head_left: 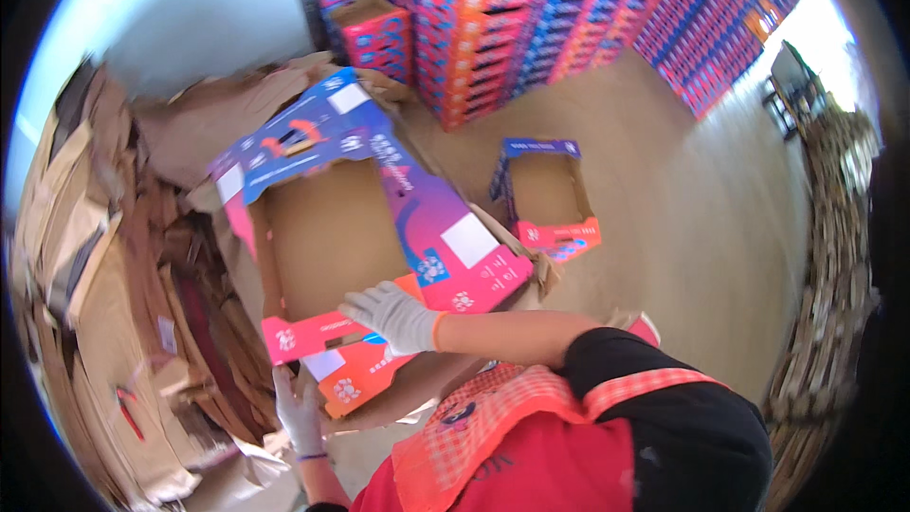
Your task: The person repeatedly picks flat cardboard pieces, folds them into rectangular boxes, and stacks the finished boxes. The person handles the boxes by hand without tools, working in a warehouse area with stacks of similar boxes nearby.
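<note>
A cardboard tray box (332, 237), brown inside with pink and blue printed walls, lies in front of me over flat printed carton blanks (445, 228) in blue, purple, pink and orange. My right hand (393, 318), in a pale glove with an orange cuff, reaches across to the tray's near wall. Its fingers lap over the rim close to the right corner. Lower down, my gloved left hand (301, 415) comes up at the near left corner, fingers stretched and fingertips at the cardboard. Whether those fingertips pinch the edge is hard to see.
A second folded tray (550, 190) sits on the floor to the right. Tall stacks of coloured boxes (512, 19) rise at the back. Brown cardboard sheets and paper (104, 303) pile up on the left, with red-handled pliers (128, 412) on them. More stacked cardboard (825, 275) lines the far right.
</note>
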`<action>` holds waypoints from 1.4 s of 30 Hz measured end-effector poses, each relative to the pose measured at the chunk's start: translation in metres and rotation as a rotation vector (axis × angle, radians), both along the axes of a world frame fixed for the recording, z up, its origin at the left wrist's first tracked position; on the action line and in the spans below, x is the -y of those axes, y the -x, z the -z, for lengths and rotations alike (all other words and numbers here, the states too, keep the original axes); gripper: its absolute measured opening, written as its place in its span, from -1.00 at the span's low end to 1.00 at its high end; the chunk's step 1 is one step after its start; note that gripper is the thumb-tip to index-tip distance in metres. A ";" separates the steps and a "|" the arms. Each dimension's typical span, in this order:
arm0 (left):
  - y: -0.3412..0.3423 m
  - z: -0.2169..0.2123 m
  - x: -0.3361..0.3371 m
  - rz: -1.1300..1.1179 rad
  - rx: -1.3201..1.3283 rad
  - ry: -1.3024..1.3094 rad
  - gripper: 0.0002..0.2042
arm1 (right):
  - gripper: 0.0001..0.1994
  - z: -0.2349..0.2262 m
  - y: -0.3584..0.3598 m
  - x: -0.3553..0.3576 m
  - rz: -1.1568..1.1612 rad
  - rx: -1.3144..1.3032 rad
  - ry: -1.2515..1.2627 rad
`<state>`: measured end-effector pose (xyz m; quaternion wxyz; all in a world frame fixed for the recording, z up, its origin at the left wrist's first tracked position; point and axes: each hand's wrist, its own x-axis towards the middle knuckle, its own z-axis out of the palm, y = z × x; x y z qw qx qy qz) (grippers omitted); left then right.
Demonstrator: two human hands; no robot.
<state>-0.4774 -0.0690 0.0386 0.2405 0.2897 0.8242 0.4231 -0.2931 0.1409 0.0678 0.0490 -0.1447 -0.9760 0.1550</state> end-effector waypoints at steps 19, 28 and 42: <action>-0.401 0.086 -0.218 1.541 0.057 -0.216 -0.72 | -0.36 0.008 -0.381 -0.108 0.592 -0.147 0.095; -0.529 0.293 -0.323 1.578 -0.720 0.239 -0.61 | -0.35 0.159 -0.494 -0.193 0.553 0.124 0.095; -0.532 0.198 -0.334 1.878 -0.422 0.496 -0.74 | -0.25 0.220 -0.474 -0.209 0.547 0.534 0.190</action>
